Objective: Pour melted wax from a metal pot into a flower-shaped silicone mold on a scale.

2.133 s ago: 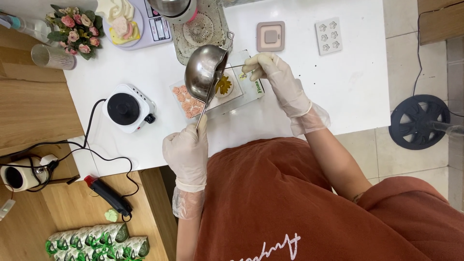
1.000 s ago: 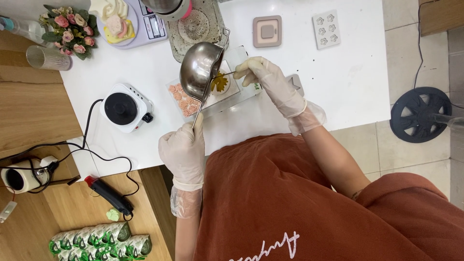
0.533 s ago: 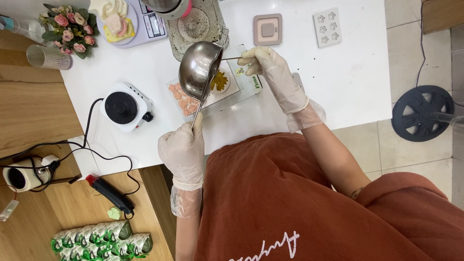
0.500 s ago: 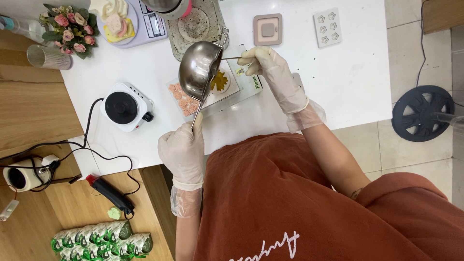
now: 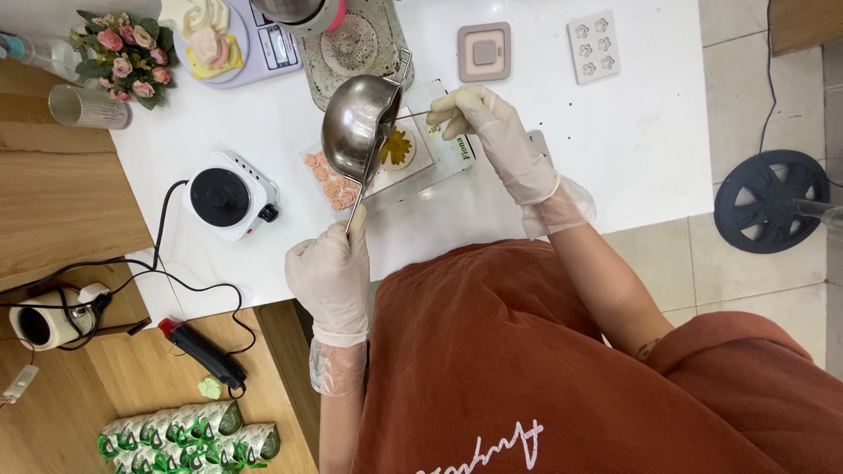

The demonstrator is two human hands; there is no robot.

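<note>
We tilt a steel pot over a mould on the white table (image 5: 632, 140).

From the head camera: our left hand (image 5: 332, 272) is clenched on the handle of the pot (image 5: 358, 125), held above the mould (image 5: 397, 151) (yellow flower shape inside); our right hand (image 5: 487, 123) pinches a thin stick (image 5: 420, 111) beside it; a small hotplate (image 5: 224, 194) sits to the left.

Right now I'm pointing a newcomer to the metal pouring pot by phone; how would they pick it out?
On the white table, find the gloved left hand. It grips the long handle of the metal pouring pot, the only shiny steel bowl tilted over the moulds.
</note>
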